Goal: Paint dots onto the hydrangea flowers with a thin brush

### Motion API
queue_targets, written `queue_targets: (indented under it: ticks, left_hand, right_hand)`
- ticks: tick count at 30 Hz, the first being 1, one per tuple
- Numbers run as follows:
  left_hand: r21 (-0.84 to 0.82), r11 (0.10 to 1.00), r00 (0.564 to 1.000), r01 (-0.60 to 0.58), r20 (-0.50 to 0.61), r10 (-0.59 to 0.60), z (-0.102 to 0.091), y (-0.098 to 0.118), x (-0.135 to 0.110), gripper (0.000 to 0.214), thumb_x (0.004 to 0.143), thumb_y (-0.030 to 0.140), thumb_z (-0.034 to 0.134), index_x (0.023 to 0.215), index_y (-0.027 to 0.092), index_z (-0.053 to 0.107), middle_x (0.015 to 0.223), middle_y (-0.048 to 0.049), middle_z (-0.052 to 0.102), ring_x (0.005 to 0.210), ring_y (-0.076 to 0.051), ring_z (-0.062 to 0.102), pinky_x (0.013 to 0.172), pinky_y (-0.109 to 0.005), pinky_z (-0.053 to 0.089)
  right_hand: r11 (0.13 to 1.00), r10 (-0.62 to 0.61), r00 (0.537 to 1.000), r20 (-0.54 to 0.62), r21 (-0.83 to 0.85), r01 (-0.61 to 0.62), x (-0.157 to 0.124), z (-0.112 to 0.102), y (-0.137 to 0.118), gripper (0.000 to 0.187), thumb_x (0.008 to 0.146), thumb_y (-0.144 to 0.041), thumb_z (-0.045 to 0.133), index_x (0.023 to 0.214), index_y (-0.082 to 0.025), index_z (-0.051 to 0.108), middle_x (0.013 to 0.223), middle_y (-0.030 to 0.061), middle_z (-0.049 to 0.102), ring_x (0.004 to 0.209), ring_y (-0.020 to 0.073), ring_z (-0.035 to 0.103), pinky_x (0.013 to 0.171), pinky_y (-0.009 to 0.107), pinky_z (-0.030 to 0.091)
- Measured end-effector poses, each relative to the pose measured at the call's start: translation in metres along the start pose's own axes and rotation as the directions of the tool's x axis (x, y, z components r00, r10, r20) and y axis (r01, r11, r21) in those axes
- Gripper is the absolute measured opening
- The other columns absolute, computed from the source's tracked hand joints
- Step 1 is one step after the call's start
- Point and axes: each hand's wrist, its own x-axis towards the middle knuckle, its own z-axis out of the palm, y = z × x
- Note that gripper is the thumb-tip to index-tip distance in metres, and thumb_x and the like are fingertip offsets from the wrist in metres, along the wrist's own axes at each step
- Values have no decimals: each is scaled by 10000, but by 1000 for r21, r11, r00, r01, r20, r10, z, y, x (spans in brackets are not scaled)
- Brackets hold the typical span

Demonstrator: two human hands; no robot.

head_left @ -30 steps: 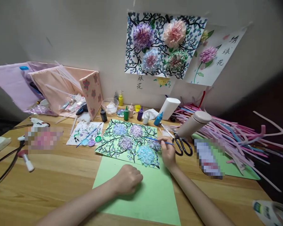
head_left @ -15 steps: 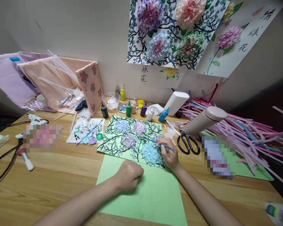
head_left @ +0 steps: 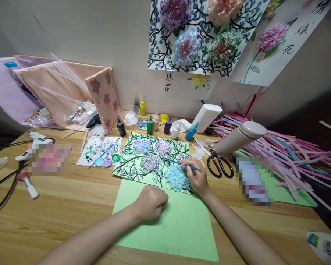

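My right hand pinches a thin blue paintbrush, its tip over the painted green sheet near the middle flowers. Black branches, small leaves and raised hydrangea-like flowers cover that sheet. Beside my right hand is a pale blue flower of ruffled pieces. My left hand, closed in a fist, rests on the plain green paper just below the painting; nothing shows in its fingers. To the left, a second brush lies across a paint-smeared white paper with small purple, blue and green paint caps.
Paint bottles stand behind the painting. Black-handled scissors and a beige tumbler are at right, before a heap of pipe cleaners. A glue gun and cables lie left. Flower artworks hang on the wall.
The view has shifted slightly, moving the whole scene a little up. My right hand keeps the brush over the painting with only a small movement; my left fist stays in place.
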Motion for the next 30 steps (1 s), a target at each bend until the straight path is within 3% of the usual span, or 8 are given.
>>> queue_targets:
  ticks: [24,27,30]
  left_hand:
    - [-12,1000,1000,17,4,-17,0,0,0,159,521,35,406,542,178,339,493,28,456,485,-116,413,476,-256,210]
    - [7,1000,999,18,32,-18,0,1,1,156,519,35,430,545,176,366,507,29,478,493,-112,430,467,-253,213]
    - [33,999,997,16,70,-19,-1,2,2,139,553,48,469,553,175,412,533,31,515,510,-110,458,462,-243,241]
  right_hand:
    - [999,41,999,-23,29,-40,-2,0,5,160,874,-199,396,882,-205,556,875,60,619,873,204,582,767,366,459]
    - [998,16,995,-103,54,-10,-4,-4,2,163,874,-205,397,869,-206,560,874,57,615,871,207,578,772,377,454]
    - [993,-19,981,-194,108,41,4,-4,-21,174,879,-209,395,851,-207,567,856,47,605,859,205,573,772,371,445]
